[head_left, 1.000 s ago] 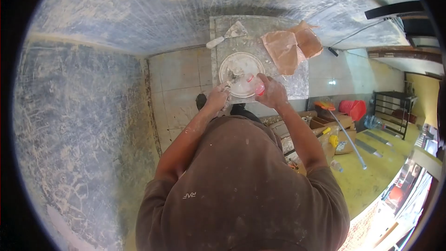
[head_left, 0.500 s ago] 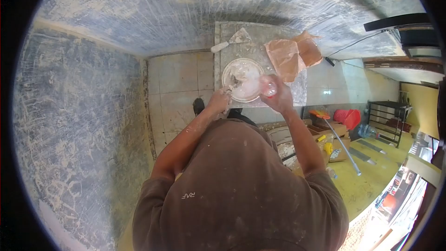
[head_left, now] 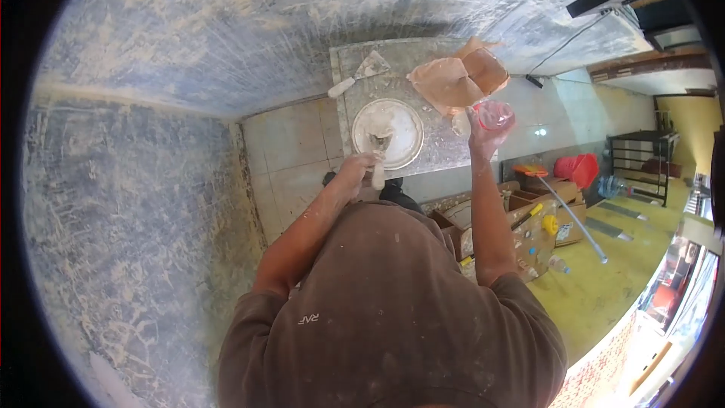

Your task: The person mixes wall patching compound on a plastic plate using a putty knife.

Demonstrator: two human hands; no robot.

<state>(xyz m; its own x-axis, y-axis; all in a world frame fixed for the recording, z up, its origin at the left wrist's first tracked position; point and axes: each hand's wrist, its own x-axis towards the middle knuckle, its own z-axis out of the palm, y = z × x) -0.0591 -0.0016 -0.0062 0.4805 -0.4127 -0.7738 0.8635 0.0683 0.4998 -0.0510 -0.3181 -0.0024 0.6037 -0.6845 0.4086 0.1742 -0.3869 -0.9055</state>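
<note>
Forward, scraper [head_left: 380, 142] pointing into bucket [head_left: 421, 137], handle [head_left: 378, 178] toward torso [head_left: 393, 287], left hand [head_left: 356, 171] gripping

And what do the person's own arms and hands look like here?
Short brown sleeves leave the left forearm and right forearm bare, with whitish smears on the left one. No gloves show on the left hand or right hand.

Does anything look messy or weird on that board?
Yes, a bit. The board has pale smears and specks around the round tub, so it looks dirty, and the paper bag looks crumpled instead of neat.
</note>
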